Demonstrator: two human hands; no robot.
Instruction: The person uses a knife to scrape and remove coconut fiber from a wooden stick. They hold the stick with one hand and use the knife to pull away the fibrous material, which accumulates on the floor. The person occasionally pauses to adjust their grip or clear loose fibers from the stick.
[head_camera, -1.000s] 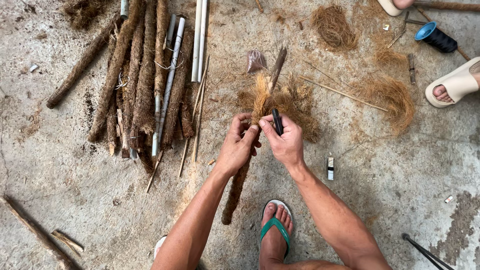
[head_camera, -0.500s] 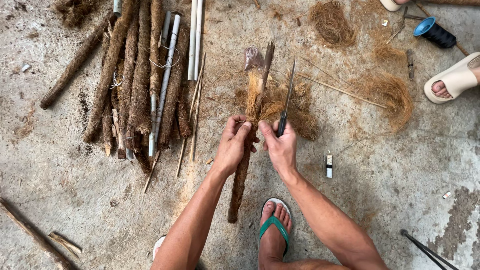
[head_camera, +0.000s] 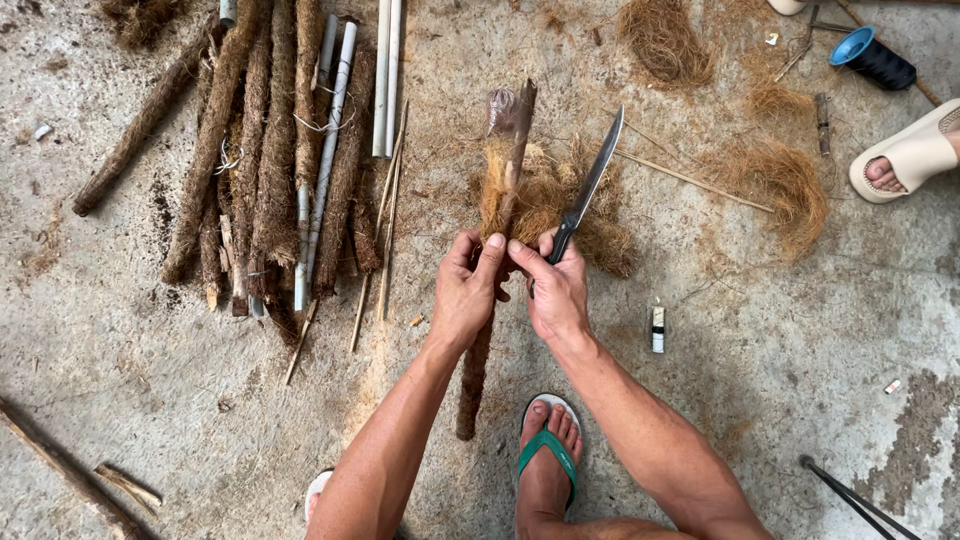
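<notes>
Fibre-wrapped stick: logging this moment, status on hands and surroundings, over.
Left hand and right hand grip fibre-wrapped stick. Right also holds knife, blade up. Loose fibre beneath; nothing blocking.

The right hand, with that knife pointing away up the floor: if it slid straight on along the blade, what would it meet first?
Probably the thin stick lying just past the tip of the knife that the right hand holds. Beyond it, loose fibre. Height above the floor is unclear.

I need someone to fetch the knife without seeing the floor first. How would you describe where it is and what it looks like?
Start at the loose mound of brown fibre in the middle of the concrete floor. Just below it, the right hand holds the knife by its dark handle, blade pointing up and away. It is the only thin grey metal blade among brown fibre-wrapped sticks.
</notes>
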